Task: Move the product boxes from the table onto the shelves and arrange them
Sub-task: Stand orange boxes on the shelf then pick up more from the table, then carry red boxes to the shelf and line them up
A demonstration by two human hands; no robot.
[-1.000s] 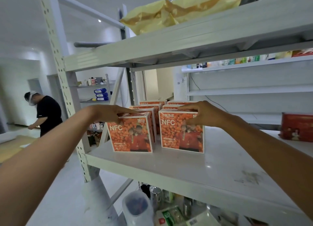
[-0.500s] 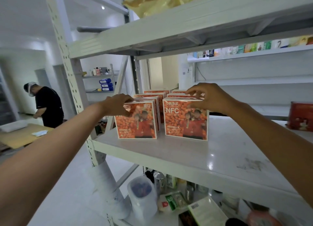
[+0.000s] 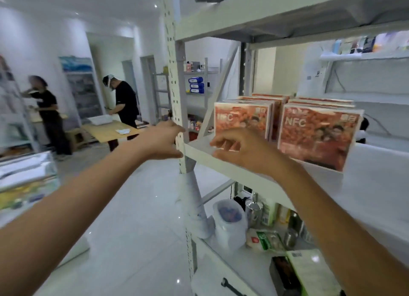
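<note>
A person's two bare arms reach toward a white metal shelf [image 3: 199, 151]. Orange boxes [image 3: 316, 136] stand upright on it in two rows. The rows run from the front edge back into the shelf, with the printed faces toward the viewer.

The right hand [image 3: 241, 150] hangs in front of the left row [image 3: 242, 118], fingers loosely curled and holding nothing. Whether it touches the front box cannot be told. The left hand [image 3: 160, 140] is also relaxed and empty, off the shelf's left end by the upright post [image 3: 174, 74].

The boxes lie ahead and to the right of both hands, with the right hand nearer. A wooden table [image 3: 106, 130] stands well apart at the back left, on the left hand's side. One person [image 3: 125, 100] stands at it and another [image 3: 47, 109] farther left. No boxes can be made out on it. Fetching more would likely mean turning left.
</note>
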